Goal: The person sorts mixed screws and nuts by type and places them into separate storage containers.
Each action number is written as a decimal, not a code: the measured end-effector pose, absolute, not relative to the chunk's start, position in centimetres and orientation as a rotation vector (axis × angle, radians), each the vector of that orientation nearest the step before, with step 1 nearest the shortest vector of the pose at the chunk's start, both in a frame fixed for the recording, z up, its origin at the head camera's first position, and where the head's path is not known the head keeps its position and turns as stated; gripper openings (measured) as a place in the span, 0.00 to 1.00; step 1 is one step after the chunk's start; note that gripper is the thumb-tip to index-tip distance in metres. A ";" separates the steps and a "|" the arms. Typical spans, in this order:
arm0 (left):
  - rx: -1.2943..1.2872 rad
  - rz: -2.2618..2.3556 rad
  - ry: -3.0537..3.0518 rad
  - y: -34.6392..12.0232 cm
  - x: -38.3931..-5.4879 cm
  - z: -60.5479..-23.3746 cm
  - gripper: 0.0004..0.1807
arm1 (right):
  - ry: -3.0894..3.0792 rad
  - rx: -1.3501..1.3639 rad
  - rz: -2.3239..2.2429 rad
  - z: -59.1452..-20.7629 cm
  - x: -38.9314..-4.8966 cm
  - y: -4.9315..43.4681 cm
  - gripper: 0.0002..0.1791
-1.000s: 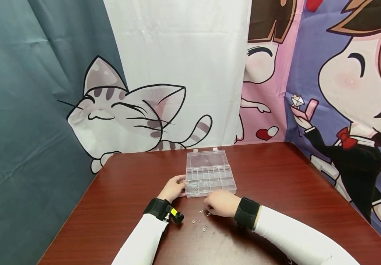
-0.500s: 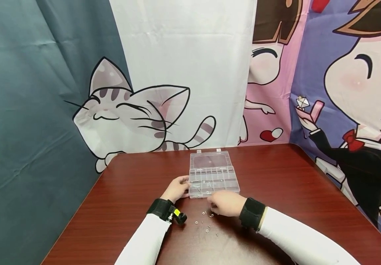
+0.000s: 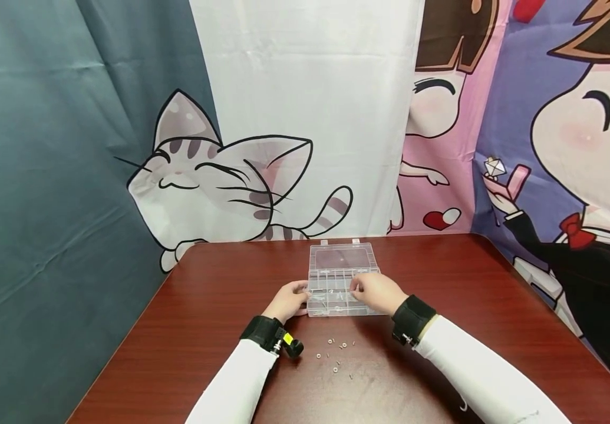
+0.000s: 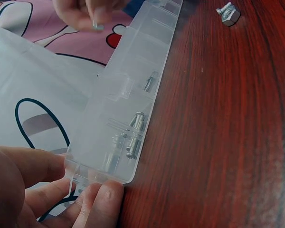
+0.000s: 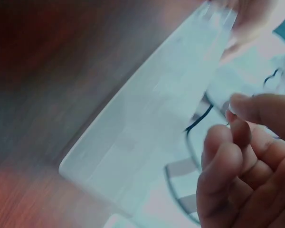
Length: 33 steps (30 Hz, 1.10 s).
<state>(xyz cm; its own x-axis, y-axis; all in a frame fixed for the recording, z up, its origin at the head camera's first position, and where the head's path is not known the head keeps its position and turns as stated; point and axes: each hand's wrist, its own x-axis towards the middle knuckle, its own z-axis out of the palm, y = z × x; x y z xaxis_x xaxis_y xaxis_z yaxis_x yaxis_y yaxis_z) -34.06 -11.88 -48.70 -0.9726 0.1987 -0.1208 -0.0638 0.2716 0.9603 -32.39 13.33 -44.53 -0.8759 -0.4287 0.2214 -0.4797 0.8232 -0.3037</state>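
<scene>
A clear plastic compartment box [image 3: 343, 258] lies on the table with its lid laid back. My left hand [image 3: 286, 301] grips its near left side; in the left wrist view the fingers and thumb wrap round the corner. My right hand [image 3: 379, 292] is over the box's right half, thumb and fingertips together. Between them the left wrist view shows a small shiny metal piece [image 4: 98, 26], too small to name its kind. Several screws [image 4: 136, 135] lie in the box compartments. Small nuts and screws [image 3: 335, 370] are scattered on the table in front of the box.
The reddish-brown wooden table [image 3: 241, 265] reaches back to a hanging cloth [image 3: 305, 88] printed with a cat and cartoon figures. In the left wrist view a screw and nut [image 4: 230, 15] lie beside the box.
My right hand has risen from the loose parts before the box and moved forward over its right compartments, a small metal piece pinched in it. My left hand keeps its grip on the box.
</scene>
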 end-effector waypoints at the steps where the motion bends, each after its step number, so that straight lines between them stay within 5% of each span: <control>1: 0.128 1.769 2.323 -11.9 -34.0 -48.7 0.25 | -2.876 0.673 0.545 -44.6 -32.9 13.5 0.03; 33: 0.113 1.765 2.319 -11.9 -34.5 -49.0 0.26 | -2.903 0.556 0.517 -45.8 -35.3 14.3 0.05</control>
<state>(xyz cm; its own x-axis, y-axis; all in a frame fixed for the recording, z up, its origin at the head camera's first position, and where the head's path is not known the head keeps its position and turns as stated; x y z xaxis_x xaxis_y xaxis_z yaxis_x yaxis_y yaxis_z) -34.55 -11.88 -49.01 -0.9718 0.1957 -0.1313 -0.0745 0.2736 0.9590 -35.27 14.29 -45.83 -0.9218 -0.3323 0.1998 -0.3809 0.8726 -0.3058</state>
